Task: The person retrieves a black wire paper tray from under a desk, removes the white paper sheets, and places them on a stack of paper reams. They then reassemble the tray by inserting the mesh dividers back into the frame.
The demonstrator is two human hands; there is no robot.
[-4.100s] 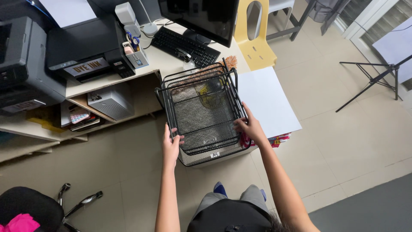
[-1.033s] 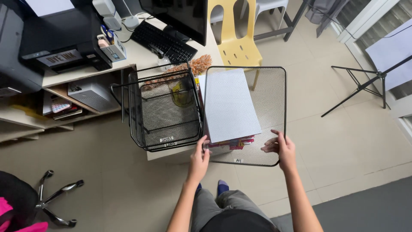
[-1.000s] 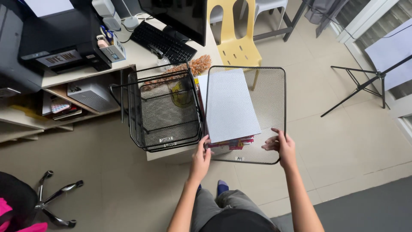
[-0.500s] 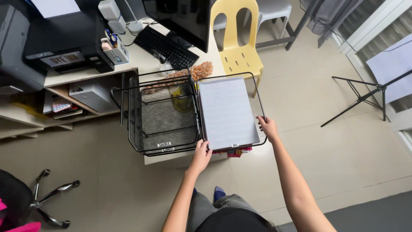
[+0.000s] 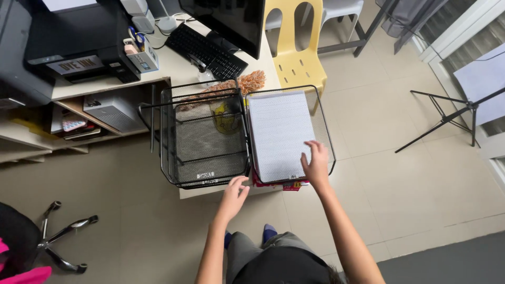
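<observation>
A black wire-mesh stacked tray rack (image 5: 205, 137) stands on a low white table (image 5: 210, 192). Beside it on the right, a single black mesh tray (image 5: 327, 131) lies flat over a stack of white paper (image 5: 279, 131). My right hand (image 5: 317, 163) rests with its fingers spread on the front right part of that tray's mesh and grips nothing. My left hand (image 5: 234, 192) hovers empty just off the front edge of the table, between the rack and the single tray, with its fingers apart.
A black printer (image 5: 73, 42), a keyboard (image 5: 210, 50) and a monitor (image 5: 231, 18) sit on the desk behind. A yellow plastic chair (image 5: 294, 58) stands behind the trays. A black tripod stand (image 5: 447, 118) is at the right, an office chair base (image 5: 58, 242) at the lower left.
The single mesh tray came off the rack, moved right and was lowered flat over the paper. Both hands let go of its front edge; the right one now lies on it.
</observation>
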